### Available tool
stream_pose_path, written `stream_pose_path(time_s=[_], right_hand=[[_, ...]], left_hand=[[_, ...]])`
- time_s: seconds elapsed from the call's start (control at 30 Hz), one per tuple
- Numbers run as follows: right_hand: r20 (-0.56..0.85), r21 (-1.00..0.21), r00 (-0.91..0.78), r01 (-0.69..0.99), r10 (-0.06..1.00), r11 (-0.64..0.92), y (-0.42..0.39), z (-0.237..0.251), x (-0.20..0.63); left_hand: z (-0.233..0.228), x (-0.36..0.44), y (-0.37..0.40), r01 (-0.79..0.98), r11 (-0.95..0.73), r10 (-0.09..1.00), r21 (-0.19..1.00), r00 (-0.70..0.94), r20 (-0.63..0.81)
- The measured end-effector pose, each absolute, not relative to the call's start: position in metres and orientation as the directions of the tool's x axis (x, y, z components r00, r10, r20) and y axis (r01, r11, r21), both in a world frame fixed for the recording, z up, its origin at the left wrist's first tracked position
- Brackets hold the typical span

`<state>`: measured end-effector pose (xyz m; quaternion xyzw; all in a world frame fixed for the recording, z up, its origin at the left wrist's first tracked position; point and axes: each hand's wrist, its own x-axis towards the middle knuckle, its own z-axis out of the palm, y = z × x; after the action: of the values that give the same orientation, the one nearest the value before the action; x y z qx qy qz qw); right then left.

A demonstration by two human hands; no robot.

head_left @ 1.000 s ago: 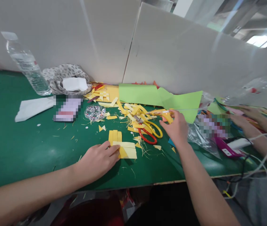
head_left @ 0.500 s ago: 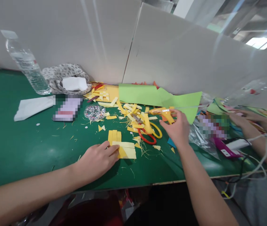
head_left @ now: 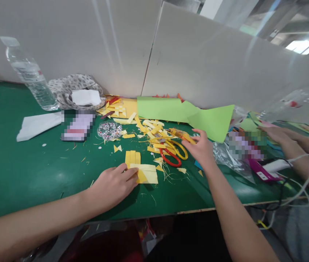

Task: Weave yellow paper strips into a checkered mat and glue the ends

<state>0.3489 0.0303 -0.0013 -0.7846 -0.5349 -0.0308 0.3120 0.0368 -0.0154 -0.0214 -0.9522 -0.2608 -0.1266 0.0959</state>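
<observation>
My left hand (head_left: 111,187) lies on the green table (head_left: 20,171) with its fingertips pressing the left edge of a woven piece of yellow paper strips (head_left: 147,174). My right hand (head_left: 202,149) hovers with fingers spread just right of a yellow glue gun (head_left: 181,134), which lies on a heap of yellow paper scraps (head_left: 151,129); the fingertips are at the gun and do not grip it. Red-handled scissors (head_left: 171,159) and yellow-handled scissors (head_left: 181,149) lie between the hands.
Green paper sheets (head_left: 171,109) lean on white partition boards (head_left: 211,65) at the back. A water bottle (head_left: 31,76), patterned cloth (head_left: 72,89), white tissue (head_left: 37,124) and a dish of small beads (head_left: 110,130) lie left. Another person's hands (head_left: 280,136) work at right, beside a plastic bag (head_left: 231,160) and cables.
My right hand held the glue gun raised over the scraps; the gun now lies lower on the heap and the fingers have spread off it. My left hand has not moved.
</observation>
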Motion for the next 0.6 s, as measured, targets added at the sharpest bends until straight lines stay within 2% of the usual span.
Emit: stream_pose_path(time_s=[0.07, 0.13, 0.23, 0.33, 0.4, 0.47, 0.5, 0.6], right_hand=[[0.344, -0.36, 0.387, 0.896, 0.855, -0.26, 0.03, -0.004, 0.348], [0.417, -0.224, 0.296, 0.95, 0.859, -0.219, 0.029, -0.005, 0.345], [0.534, -0.066, 0.055, 0.998, 0.844, -0.024, 0.027, -0.005, 0.334], [0.493, 0.041, -0.153, 0.987, 0.856, 0.153, 0.027, -0.008, 0.319], [0.456, 0.085, -0.223, 0.975, 0.862, 0.207, 0.029, -0.01, 0.312], [0.455, 0.066, -0.218, 0.975, 0.864, 0.211, 0.032, -0.012, 0.309], [0.47, 0.015, -0.187, 0.979, 0.862, 0.204, 0.034, -0.013, 0.309], [0.546, -0.282, 0.012, 0.944, 0.837, 0.171, 0.036, -0.011, 0.31]], left_hand=[[-0.021, 0.037, -0.015, 0.521, -0.845, 0.475, -0.118, 0.833, 0.283], [-0.021, 0.037, -0.015, 0.521, -0.846, 0.475, -0.118, 0.835, 0.278], [-0.021, 0.037, -0.015, 0.521, -0.846, 0.474, -0.116, 0.834, 0.283], [-0.021, 0.037, -0.016, 0.521, -0.846, 0.475, -0.11, 0.832, 0.286], [-0.02, 0.038, -0.016, 0.52, -0.847, 0.476, -0.107, 0.833, 0.282], [-0.02, 0.038, -0.016, 0.519, -0.848, 0.475, -0.108, 0.834, 0.281], [-0.02, 0.038, -0.016, 0.52, -0.847, 0.475, -0.11, 0.833, 0.283], [-0.022, 0.037, -0.015, 0.517, -0.848, 0.467, -0.116, 0.833, 0.296]])
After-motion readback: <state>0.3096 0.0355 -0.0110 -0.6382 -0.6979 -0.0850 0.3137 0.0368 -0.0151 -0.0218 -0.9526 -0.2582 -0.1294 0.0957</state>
